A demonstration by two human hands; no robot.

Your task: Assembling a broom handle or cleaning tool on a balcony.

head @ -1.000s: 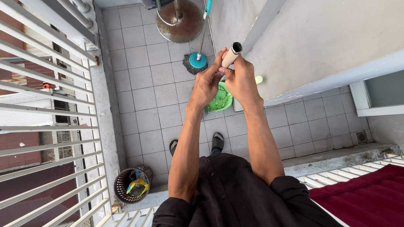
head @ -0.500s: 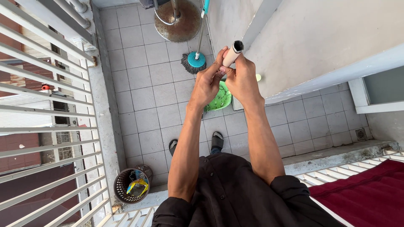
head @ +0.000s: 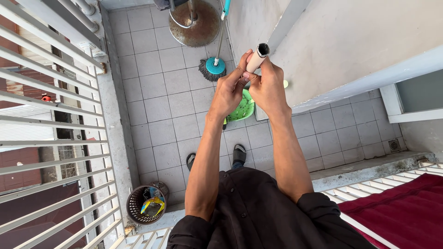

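I stand looking straight down on a tiled balcony. Both hands are raised in front of me around a beige pole handle [head: 254, 60] with a black tip. My left hand [head: 229, 90] pinches the handle from the left side. My right hand [head: 268, 85] wraps it from the right, fingers closed. The lower part of the pole is hidden behind my hands. Under them lies a green dustpan [head: 242, 108] on the floor tiles. My feet in dark sandals [head: 238, 154] show below my arms.
A mop with a teal head [head: 213, 67] leans near a rusty round base [head: 194, 22] at the top. A dark wire wastebasket [head: 146, 204] stands by the white railing [head: 50, 115] on the left. A grey wall [head: 350, 41] and a red cloth [head: 406, 212] are on the right.
My hands with the pole handle have shifted slightly upward and to the right. The view has tilted a little; nothing was let go.
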